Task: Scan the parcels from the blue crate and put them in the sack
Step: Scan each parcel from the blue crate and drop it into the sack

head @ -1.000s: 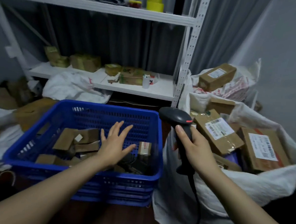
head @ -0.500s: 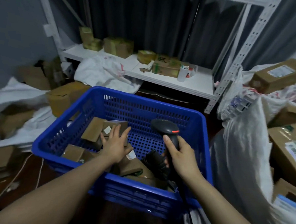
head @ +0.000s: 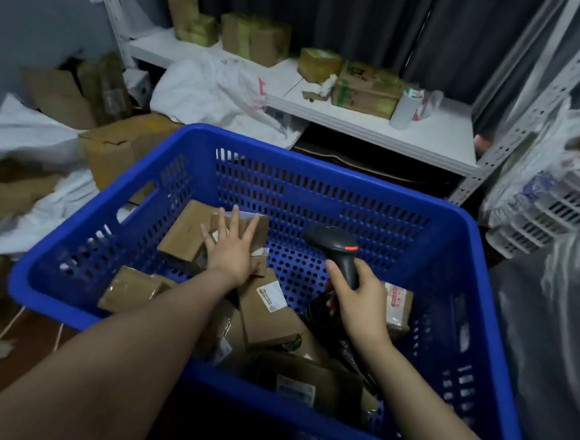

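Observation:
The blue crate (head: 346, 186) fills the middle of the head view and holds several brown cardboard parcels. My left hand (head: 230, 250) lies flat with spread fingers on a small brown parcel (head: 260, 226) near the crate's far left. A flat brown parcel (head: 186, 235) leans just left of it. My right hand (head: 358, 300) grips the handle of a black barcode scanner (head: 337, 242), held over the crate's middle with its head pointing left. A parcel with a round label (head: 268, 307) lies between my forearms. The white sack (head: 550, 306) shows blurred at the right edge.
A white shelf (head: 357, 121) behind the crate carries taped boxes and a white roll (head: 404, 109). A large cardboard box (head: 115, 145) and white sacks (head: 222, 91) lie on the floor to the left. A white slotted basket (head: 549, 217) stands at the right.
The view has swung left and down, so the sack has slid to the right edge. My left hand has reached deeper onto a parcel. My right hand has brought the scanner over the crate.

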